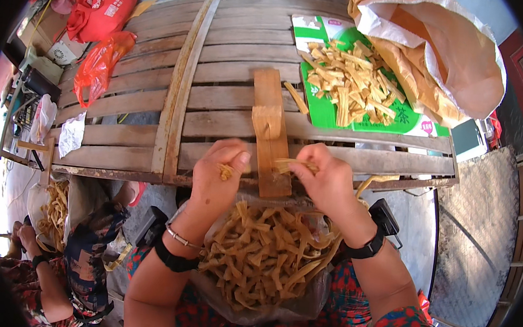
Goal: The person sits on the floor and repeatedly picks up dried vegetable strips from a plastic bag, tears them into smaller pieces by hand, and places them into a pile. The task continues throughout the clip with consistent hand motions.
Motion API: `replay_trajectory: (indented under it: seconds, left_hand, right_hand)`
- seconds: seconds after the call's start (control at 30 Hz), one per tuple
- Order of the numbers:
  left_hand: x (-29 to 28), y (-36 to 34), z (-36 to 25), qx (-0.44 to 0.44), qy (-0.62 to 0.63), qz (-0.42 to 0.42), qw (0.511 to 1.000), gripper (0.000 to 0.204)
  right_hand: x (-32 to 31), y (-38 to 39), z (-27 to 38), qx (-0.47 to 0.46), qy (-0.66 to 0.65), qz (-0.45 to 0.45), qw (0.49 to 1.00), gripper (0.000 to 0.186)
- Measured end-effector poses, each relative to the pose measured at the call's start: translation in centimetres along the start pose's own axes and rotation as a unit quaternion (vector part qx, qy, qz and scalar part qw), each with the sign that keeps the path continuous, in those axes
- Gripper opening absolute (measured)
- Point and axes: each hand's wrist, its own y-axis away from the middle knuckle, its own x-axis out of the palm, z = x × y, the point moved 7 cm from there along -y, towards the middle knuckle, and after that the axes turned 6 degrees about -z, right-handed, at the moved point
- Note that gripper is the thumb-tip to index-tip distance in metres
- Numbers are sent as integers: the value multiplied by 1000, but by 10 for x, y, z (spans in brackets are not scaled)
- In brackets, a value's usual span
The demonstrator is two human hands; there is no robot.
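My left hand [219, 171] is closed on a small tan strip bundle [225, 172], whose end shows below the curled fingers. Between the thumb and fingers of my right hand [328, 176] is another tan strip piece [284, 164], its end reaching left over a narrow wooden board [271, 93]. This board lies across the table's front edge, between my hands, with a raised wooden block [267, 122] on it. Below, in my lap, a clear plastic bag [226, 305] is full of tan dried strip pieces [261, 249], many narrow in the middle and flared at the ends.
More strip pieces [357, 79] are heaped on a green printed cardboard sheet [314, 117]. An open paper sack [417, 59] lies behind it. On the slatted table [233, 54] are a red cloth bag [105, 7] and a red plastic bag [100, 65]. Another person's arm [44, 266] is at lower left.
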Motion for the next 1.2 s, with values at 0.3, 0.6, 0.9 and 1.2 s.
replay_trajectory:
  seconds: [0.3, 0.6, 0.9, 1.2]
  left_hand:
    - [54, 98, -58, -230, 121, 565, 783, 20]
    - [18, 39, -95, 247, -95, 267, 927, 45]
    - [1, 32, -81, 171, -140, 98, 970, 24]
    - [17, 41, -60, 128, -136, 261, 947, 15]
  right_hand:
    - [-32, 20, 74, -231, -240, 60, 941, 18]
    - [31, 72, 39, 359, -495, 390, 689, 12]
    - [18, 49, 32, 261, -517, 143, 803, 10]
    - [10, 49, 59, -113, -60, 152, 980, 24]
